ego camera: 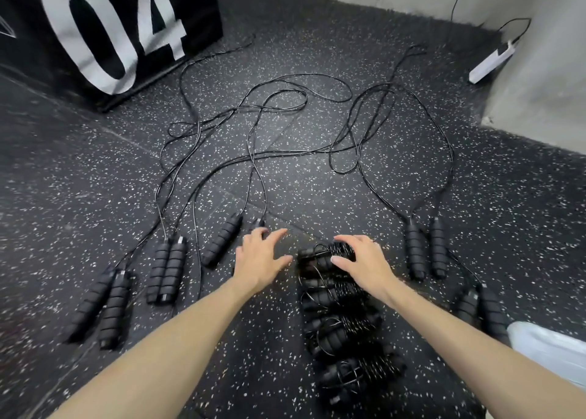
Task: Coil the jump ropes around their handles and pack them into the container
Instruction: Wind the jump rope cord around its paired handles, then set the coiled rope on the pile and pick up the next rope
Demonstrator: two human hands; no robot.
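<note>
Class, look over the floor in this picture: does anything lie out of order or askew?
Yes. The uncoiled cords cross in a tangle, so the ropes cannot be told apart. One handle lies slanted and apart from its partner, half hidden by the left hand, while other pairs lie side by side.

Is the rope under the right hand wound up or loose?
Wound up. The rope under the right hand is coiled around its handles.

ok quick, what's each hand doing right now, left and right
Left hand: open, fingers spread, holding nothing, above the floor beside a loose handle.
Right hand: open, fingers spread over the top coiled jump rope; no clear grip.
</note>
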